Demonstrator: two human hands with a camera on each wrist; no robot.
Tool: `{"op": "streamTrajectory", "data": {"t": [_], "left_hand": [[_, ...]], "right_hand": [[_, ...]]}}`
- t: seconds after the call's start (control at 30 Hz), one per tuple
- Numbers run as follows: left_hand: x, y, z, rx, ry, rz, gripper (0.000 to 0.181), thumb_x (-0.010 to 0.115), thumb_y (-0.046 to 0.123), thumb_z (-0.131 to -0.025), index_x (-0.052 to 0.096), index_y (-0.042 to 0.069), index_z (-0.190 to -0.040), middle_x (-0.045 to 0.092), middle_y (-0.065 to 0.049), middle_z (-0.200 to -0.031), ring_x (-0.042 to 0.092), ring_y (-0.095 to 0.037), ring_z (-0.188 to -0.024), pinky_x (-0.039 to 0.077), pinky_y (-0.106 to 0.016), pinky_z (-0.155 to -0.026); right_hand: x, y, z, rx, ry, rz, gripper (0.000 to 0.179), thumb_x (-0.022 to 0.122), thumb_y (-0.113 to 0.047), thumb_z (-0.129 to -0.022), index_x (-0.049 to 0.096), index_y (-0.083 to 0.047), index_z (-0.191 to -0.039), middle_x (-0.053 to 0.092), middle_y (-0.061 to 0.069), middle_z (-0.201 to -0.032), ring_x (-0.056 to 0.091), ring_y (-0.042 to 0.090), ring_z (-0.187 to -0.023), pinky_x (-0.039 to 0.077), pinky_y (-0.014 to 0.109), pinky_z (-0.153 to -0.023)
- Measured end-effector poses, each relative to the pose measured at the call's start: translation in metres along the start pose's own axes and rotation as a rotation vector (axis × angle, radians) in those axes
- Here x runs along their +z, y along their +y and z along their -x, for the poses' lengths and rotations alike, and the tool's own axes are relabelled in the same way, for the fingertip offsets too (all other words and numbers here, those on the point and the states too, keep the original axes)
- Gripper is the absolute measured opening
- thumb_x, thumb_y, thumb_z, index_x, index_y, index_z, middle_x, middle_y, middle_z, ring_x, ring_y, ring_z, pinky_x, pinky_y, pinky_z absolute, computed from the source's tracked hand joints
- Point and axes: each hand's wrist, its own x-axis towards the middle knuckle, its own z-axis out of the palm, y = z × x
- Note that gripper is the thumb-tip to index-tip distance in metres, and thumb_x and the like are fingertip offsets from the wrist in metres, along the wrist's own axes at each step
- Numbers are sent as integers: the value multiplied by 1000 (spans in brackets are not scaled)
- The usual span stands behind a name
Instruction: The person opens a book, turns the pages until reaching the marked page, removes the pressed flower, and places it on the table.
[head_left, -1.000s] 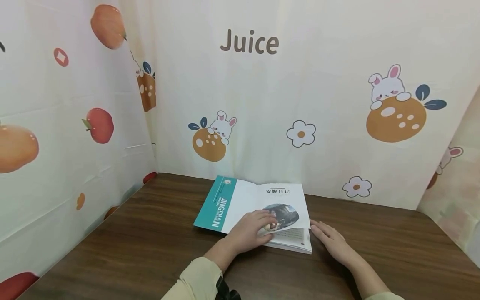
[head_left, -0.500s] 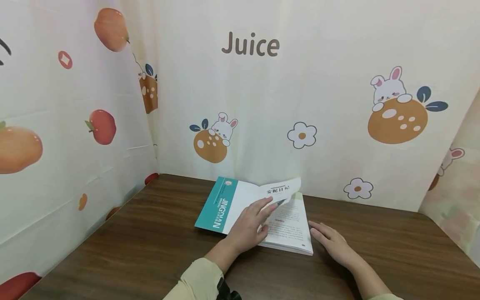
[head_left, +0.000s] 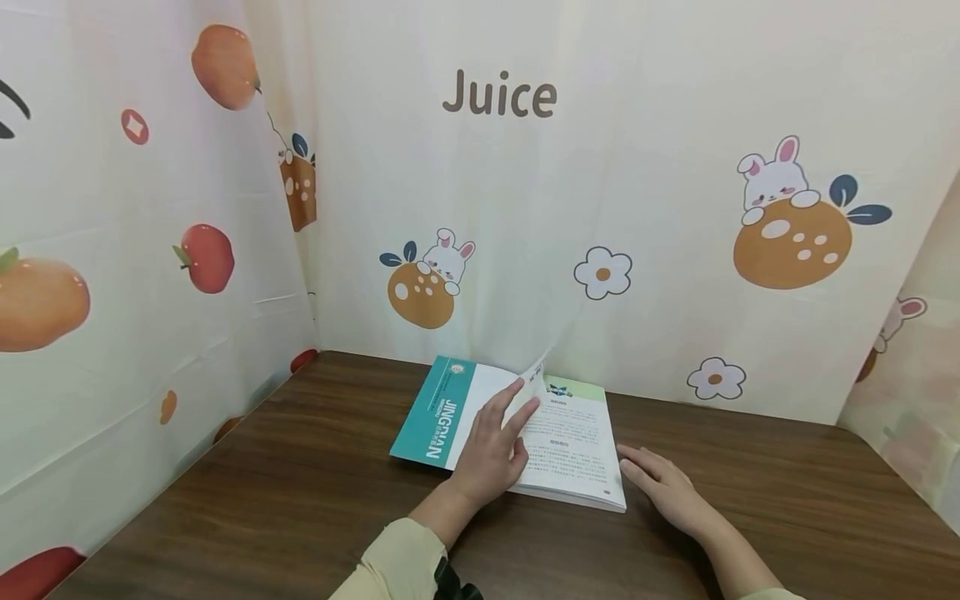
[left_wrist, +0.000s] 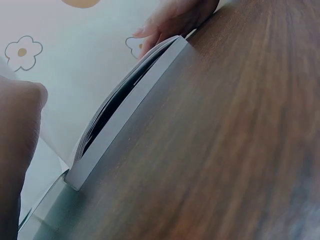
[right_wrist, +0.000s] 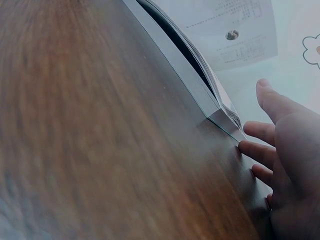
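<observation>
An open book lies on the table, its teal-edged front cover folded out to the left. One page stands nearly upright near the spine, its face leaning against the fingers of my left hand. Those fingers are extended and spread over the left part of the book. My right hand rests on the table at the book's right edge; in the right wrist view its fingertips are right at the corner of the page block. The left wrist view shows the book's near edge from low down.
The brown wooden table reaches out on both sides of the book. Behind it hangs a white curtain printed with fruit, rabbits and flowers, close to the book's far edge. Another printed curtain hangs along the left.
The printed title page has lifted off the right side and swung left to nearly upright, uncovering a text page. My left hand has shifted slightly left, its fingers rising. The right hand stays put.
</observation>
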Motion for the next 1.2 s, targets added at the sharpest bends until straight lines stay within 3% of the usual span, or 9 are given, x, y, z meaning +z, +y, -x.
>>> {"op": "streamTrajectory", "data": {"t": [0.33, 0.63, 0.97, 1.1, 1.2], "left_hand": [[-1, 0, 1, -44, 56, -36, 91, 73, 0, -65, 25, 23, -140, 18, -10, -147, 28, -22, -129, 35, -35, -101], [0, -2, 3, -112, 67, -90, 96, 77, 2, -62, 26, 26, -141, 14, -8, -149, 21, -23, -132, 29, -38, -104], [1, -2, 2, -191, 58, -146, 89, 73, -1, -64, 29, 22, -139, 11, -11, -148, 15, -28, -135, 23, -43, -105], [2, -5, 2, -268, 84, -85, 90, 66, -7, -64, 29, 20, -140, 10, -11, -149, 16, -29, -135, 28, -45, -104], [2, -8, 2, -373, 135, 45, 90, 60, -12, -63, 28, 18, -141, 10, -11, -150, 18, -30, -133, 34, -48, -100]], "right_hand": [[1, 1, 1, 7, -1, -3, 56, 41, -46, -96, 46, -7, -136, 36, 23, -142, 17, 46, -133, 9, 72, -95], [0, 0, 1, 3, 1, -13, 55, 42, -45, -96, 48, -7, -135, 36, 24, -141, 17, 46, -133, 8, 72, -94], [1, 0, 1, 5, 5, 0, 54, 42, -45, -96, 48, -8, -134, 37, 23, -141, 18, 46, -133, 9, 71, -95], [1, 1, 1, 2, 5, 1, 54, 42, -45, -96, 48, -8, -134, 37, 22, -141, 18, 45, -133, 9, 71, -95], [2, 1, 1, 2, 3, 2, 54, 42, -45, -96, 48, -8, -135, 36, 23, -141, 18, 45, -133, 9, 72, -95]]}}
